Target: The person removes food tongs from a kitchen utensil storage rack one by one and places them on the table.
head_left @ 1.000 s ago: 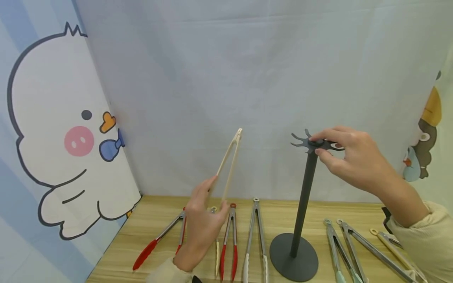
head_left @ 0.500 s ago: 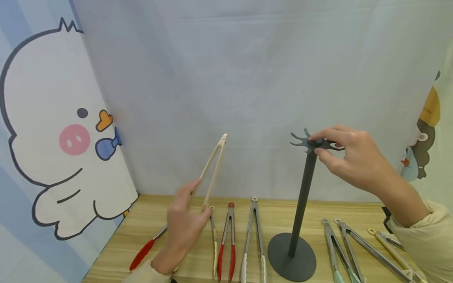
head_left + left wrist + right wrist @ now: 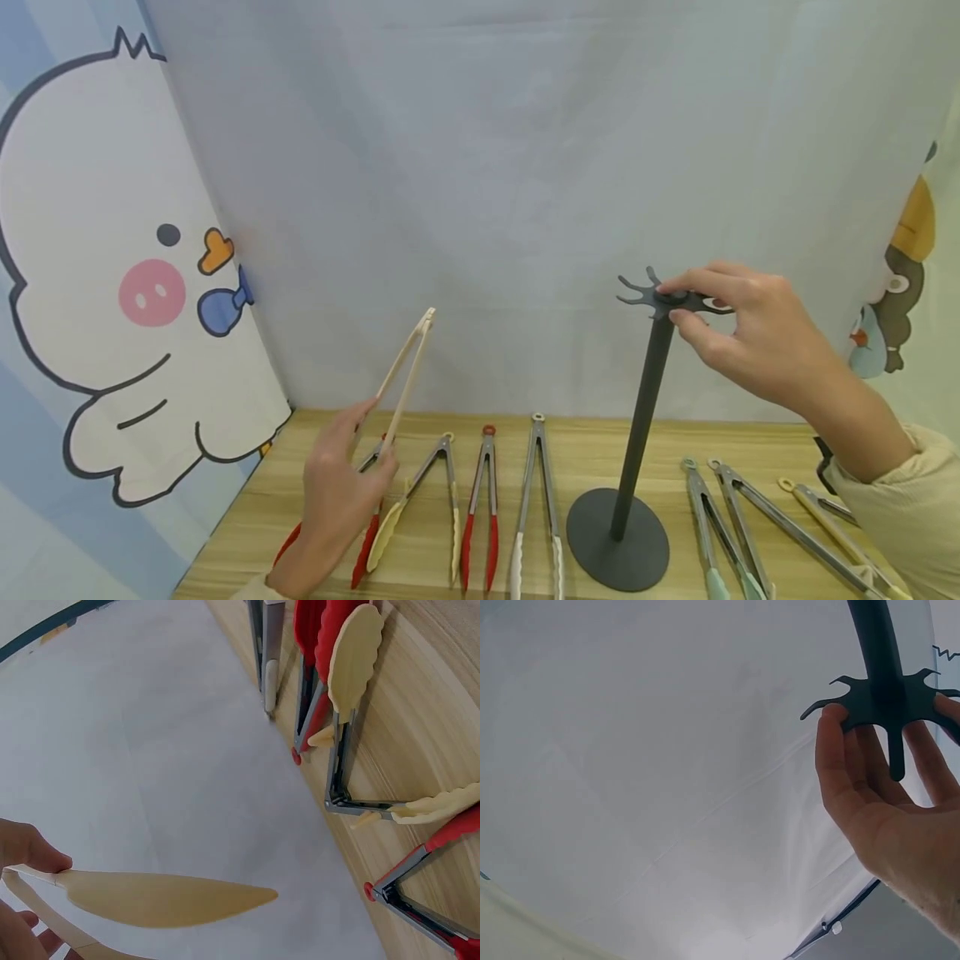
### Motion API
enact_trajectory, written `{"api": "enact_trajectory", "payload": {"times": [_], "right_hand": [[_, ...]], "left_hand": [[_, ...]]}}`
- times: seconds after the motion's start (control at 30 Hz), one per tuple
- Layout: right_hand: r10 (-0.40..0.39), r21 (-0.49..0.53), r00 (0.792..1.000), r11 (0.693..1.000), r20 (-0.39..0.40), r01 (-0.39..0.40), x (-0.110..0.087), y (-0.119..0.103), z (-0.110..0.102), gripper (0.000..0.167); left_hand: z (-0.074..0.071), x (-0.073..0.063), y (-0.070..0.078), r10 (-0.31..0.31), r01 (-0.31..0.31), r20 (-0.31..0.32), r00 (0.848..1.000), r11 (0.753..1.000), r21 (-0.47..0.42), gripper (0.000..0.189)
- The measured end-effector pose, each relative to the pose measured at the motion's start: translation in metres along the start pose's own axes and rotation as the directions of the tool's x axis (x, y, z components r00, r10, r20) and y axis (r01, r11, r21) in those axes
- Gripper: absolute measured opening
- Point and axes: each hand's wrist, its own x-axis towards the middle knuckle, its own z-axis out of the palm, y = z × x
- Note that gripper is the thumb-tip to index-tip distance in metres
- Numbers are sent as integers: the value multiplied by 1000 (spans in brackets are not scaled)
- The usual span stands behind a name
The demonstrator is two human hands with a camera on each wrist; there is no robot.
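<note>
My left hand (image 3: 341, 483) holds a pair of beige tongs (image 3: 407, 387) above the left part of the table, hinge end upward. In the left wrist view, one leaf-shaped tip (image 3: 165, 900) of these tongs shows whole; the other arm is partly cut off. On the right, my right hand (image 3: 765, 342) grips the hooked top (image 3: 639, 296) of a dark upright stand (image 3: 643, 425) between thumb and fingers. Seen from below in the right wrist view, the hook plate (image 3: 885, 705) has several curved prongs, with fingers touching its edge.
Left of the stand's round base (image 3: 618, 542) lie yellow-tipped tongs (image 3: 453, 500), red tongs (image 3: 489, 475) and white-tipped tongs (image 3: 537, 450). More red tongs (image 3: 366, 550) are partly behind my left hand. Green-tipped tongs (image 3: 705, 525) and others lie right. A grey cloth (image 3: 480, 208) hangs behind.
My left hand has moved left and down with the beige tongs, uncovering the yellow-tipped tongs on the table. The right hand keeps its hold on the stand's top.
</note>
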Motion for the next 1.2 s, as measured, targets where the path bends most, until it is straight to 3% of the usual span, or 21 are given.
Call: {"api": "enact_trajectory", "payload": {"times": [0.4,0.77,0.97,1.1,1.2], "right_hand": [[-8,5,1000,1000,-18,8,-1,-1,0,22],[-1,3,1000,1000,-23,1,-1,-2,0,22],[-9,0,1000,1000,-20,9,-2,-2,2,22],[-7,0,1000,1000,-22,7,-1,-2,1,22],[-4,-3,1000,1000,-25,4,-1,-1,1,22]], "left_hand": [[-15,0,-22,-10,11,-25,1000,998,64,64],[-28,-3,-42,-102,100,14,995,989,109,62],[-38,-7,-53,-156,147,63,986,981,123,63],[-45,-9,-61,-171,161,64,983,977,137,63],[-50,-10,-68,-218,204,70,973,965,164,62]]}}
